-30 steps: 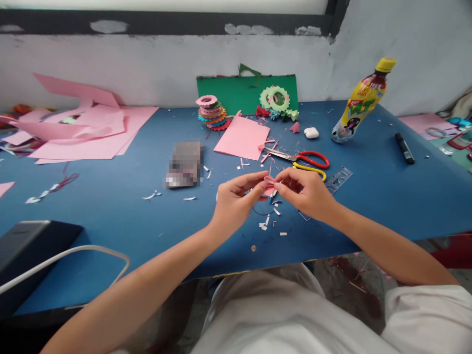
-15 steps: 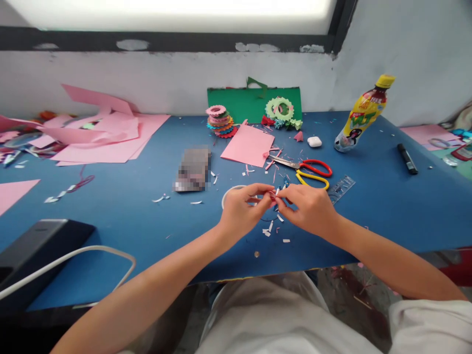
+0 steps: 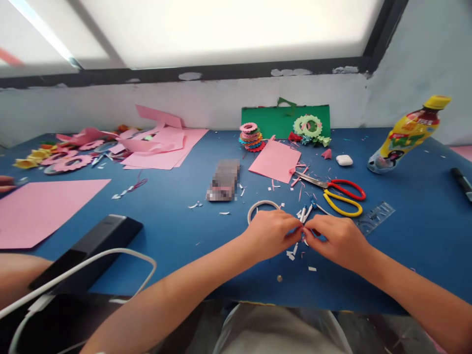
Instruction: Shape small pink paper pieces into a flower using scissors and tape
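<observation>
My left hand (image 3: 273,235) and my right hand (image 3: 336,240) meet fingertip to fingertip low over the blue table (image 3: 177,221). Both pinch one small piece between them; it is almost wholly hidden by the fingers and I cannot name it. Small white and pink paper scraps (image 3: 293,254) lie just below the hands. A white ring (image 3: 258,206) lies on the table behind my left hand. Red and yellow scissors (image 3: 337,192) lie beyond my right hand, beside a clear ruler (image 3: 376,217).
A pink sheet (image 3: 276,161), stacked paper rings (image 3: 250,136), green card (image 3: 283,120), a white earbud case (image 3: 344,160) and a yellow bottle (image 3: 407,135) stand further back. Pink paper (image 3: 44,209) lies left, with a black device and white cable (image 3: 88,246). Another person's fingers (image 3: 5,183) show far left.
The camera has tilted up and turned left, so the window and more of the left table show. My hands sit lower in view, still pinched together on the small piece.
</observation>
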A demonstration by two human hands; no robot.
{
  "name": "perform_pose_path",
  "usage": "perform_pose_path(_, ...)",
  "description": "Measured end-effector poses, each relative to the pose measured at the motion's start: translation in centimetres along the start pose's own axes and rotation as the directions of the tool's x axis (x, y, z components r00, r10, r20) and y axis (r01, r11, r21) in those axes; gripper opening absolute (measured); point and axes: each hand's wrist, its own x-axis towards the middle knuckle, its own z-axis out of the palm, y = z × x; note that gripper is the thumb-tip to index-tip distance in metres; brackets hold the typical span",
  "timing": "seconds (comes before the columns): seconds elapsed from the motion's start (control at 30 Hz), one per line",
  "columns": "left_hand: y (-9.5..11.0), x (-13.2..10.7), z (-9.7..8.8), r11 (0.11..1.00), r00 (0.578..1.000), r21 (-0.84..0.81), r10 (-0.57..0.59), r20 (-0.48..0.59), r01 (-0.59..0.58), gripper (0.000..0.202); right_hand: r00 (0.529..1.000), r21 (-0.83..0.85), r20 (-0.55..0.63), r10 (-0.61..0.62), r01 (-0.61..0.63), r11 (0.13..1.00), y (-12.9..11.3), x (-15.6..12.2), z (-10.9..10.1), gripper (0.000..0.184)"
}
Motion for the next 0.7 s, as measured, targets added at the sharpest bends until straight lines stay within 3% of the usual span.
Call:
perform_pose_path(0.07, -0.2, 0.5, -1.2, 0.993, 0.975, 0.067, 0.084, 0.205, -0.100, 0.011, 1.000, 0.080, 0.005, 0.001, -0.002, 0.997, 0.1, 0.0, 0.0, 0.007)
perform_pose_path(0.1, -0.7, 1.1, -2.1, 0.990, 0.970, 0.094, 0.080, 0.229, -0.104, 0.017, 1.000, 0.120, -0.001, 0.012, -0.011, 0.993, 0.2, 0.0, 0.0, 0.005)
perform_pose_path(0.17, -2.9, 2.5, -4.8, 0.984, 0.985, 0.169, 0.019, 0.173, -0.048, 0.026, 0.999, 0.203, 0.001, 0.040, -0.040, 0.978, 0.4, 0.1, 0.1, 0.004)
perform_pose_path(0.23, -6.6, 4.2, -8.2, 0.950, 0.997, 0.300, -0.075, -0.034, 0.082, 0.031, 0.998, 0.271, 0.002, 0.066, -0.064, 0.960, 0.8, 0.2, 0.2, 0.005)
perform_pose_path(0.3, -11.0, 5.6, -11.6, 0.863, 0.963, 0.435, -0.197, -0.183, 0.259, 0.036, 0.995, 0.299, 0.000, 0.097, -0.093, 0.950, 1.2, 0.4, 0.4, 0.005)
perform_pose_path(0.4, -16.5, 6.5, -15.3, 0.838, 0.950, 0.448, -0.275, -0.149, 0.313, 0.041, 0.986, 0.316, 0.028, 0.167, -0.167, 0.934, 2.0, 0.5, 0.5, 0.008)
perform_pose_path(0.47, -18.5, 6.4, -16.4, 0.850, 0.953, 0.436, -0.296, -0.071, 0.297, 0.040, 0.975, 0.321, 0.044, 0.219, -0.221, 0.921, 2.5, 0.6, 0.4, 0.009)
perform_pose_path(0.53, -19.3, 5.8, -16.6, 0.866, 0.955, 0.416, -0.297, -0.022, 0.279, 0.039, 0.963, 0.304, 0.064, 0.260, -0.267, 0.914, 3.2, 0.5, 0.4, 0.010)
perform_pose_path(0.7, -18.8, 3.5, -16.2, 0.902, 0.952, 0.316, -0.306, -0.009, 0.293, 0.039, 0.930, 0.197, 0.060, 0.362, -0.367, 0.909, 4.9, -0.1, 0.7, 0.010)
